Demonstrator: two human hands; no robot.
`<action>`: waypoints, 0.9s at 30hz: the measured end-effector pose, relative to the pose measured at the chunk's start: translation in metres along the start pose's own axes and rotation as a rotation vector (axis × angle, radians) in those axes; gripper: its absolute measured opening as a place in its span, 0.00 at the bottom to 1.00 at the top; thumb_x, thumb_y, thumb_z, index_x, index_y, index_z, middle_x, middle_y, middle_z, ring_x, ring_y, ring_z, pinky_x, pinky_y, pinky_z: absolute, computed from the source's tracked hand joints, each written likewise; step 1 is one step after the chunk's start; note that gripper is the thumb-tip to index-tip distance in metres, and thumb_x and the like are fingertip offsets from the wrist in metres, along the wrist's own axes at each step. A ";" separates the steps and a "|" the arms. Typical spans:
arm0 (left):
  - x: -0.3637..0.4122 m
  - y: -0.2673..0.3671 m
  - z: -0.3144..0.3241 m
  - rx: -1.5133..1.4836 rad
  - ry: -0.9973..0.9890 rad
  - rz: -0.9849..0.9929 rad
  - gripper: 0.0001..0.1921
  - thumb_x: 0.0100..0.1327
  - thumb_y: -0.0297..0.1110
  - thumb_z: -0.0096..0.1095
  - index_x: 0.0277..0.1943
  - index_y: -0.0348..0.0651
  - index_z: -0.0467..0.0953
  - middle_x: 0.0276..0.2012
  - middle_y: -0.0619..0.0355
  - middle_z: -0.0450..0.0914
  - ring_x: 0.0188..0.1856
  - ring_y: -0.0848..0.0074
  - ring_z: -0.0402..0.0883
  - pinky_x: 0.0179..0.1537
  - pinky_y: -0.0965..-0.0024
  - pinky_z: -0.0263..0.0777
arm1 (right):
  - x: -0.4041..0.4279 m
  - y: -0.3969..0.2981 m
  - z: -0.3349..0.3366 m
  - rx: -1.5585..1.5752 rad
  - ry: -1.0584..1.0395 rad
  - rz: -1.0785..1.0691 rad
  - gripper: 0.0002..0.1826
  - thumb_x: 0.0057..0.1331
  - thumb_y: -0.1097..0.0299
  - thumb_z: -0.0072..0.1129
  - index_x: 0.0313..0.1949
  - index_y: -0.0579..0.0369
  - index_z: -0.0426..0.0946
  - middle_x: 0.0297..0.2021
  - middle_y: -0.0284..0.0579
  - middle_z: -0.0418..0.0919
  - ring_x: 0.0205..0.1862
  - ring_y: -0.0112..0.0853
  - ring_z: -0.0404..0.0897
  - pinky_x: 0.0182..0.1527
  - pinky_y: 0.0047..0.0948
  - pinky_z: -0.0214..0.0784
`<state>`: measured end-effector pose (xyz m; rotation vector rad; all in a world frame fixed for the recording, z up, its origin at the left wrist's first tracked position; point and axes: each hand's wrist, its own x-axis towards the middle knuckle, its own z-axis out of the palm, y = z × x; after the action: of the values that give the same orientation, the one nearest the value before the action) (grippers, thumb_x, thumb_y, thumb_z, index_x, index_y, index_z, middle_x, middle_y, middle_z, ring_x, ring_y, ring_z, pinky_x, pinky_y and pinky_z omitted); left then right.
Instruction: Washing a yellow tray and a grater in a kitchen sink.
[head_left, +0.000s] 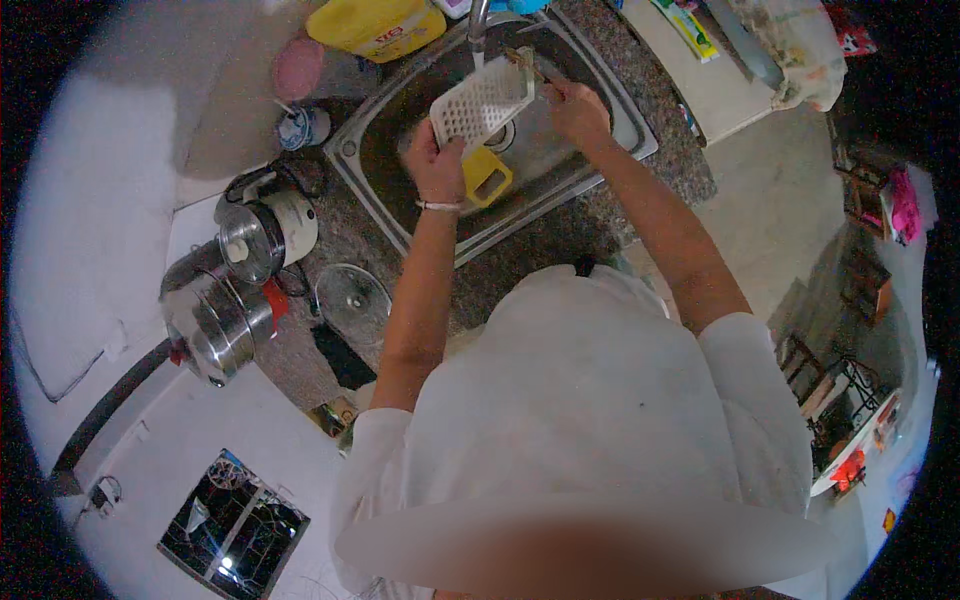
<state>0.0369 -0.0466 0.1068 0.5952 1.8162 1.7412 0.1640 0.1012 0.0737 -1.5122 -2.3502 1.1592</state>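
Observation:
My left hand (439, 165) grips the near left end of a white perforated plastic tray (480, 105), which is held tilted over the sink (577, 176). My right hand (579, 112) is at the tray's far right end, its fingers curled around what looks like a thin tool. The tool's tip is blurred against the tray's edge, so its kind is unclear. Close to the tray's upper edge is the metal faucet (478, 34). Below the tray, a yellow plastic piece with a slot (489, 180) lies in the basin, partly hidden by my left hand and the tray.
Left of the sink stand a patterned cup (300, 127), an electric kettle (281, 221) and a stainless steel pot (217, 322). A glass lid (352, 300) lies on the granite counter (517, 251). Behind the sink is a yellow jug (379, 30); a stove-side ledge is not discernible.

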 end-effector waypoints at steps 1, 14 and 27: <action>0.002 -0.003 -0.003 0.002 -0.001 0.001 0.19 0.46 0.13 0.47 0.44 0.33 0.67 0.38 0.56 0.74 0.39 0.76 0.73 0.41 0.75 0.66 | -0.005 -0.005 0.003 0.003 0.001 0.000 0.13 0.58 0.57 0.43 0.39 0.43 0.74 0.24 0.48 0.75 0.25 0.40 0.75 0.29 0.36 0.66; -0.009 -0.001 -0.030 -0.335 0.152 -0.143 0.20 0.44 0.11 0.44 0.44 0.32 0.66 0.39 0.53 0.73 0.40 0.71 0.74 0.42 0.69 0.68 | -0.018 -0.029 0.024 -0.017 0.083 -0.273 0.14 0.59 0.55 0.42 0.36 0.47 0.74 0.23 0.52 0.74 0.26 0.45 0.74 0.29 0.40 0.67; -0.021 -0.008 -0.031 -0.453 0.255 -0.250 0.19 0.45 0.13 0.44 0.44 0.33 0.65 0.40 0.52 0.72 0.41 0.68 0.74 0.42 0.68 0.68 | -0.002 0.005 0.050 0.121 0.323 -0.392 0.15 0.59 0.57 0.41 0.38 0.49 0.73 0.24 0.52 0.74 0.33 0.48 0.74 0.34 0.40 0.66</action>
<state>0.0328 -0.0841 0.1009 -0.0358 1.4934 2.0250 0.1448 0.0741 0.0363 -1.0418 -2.1773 0.8700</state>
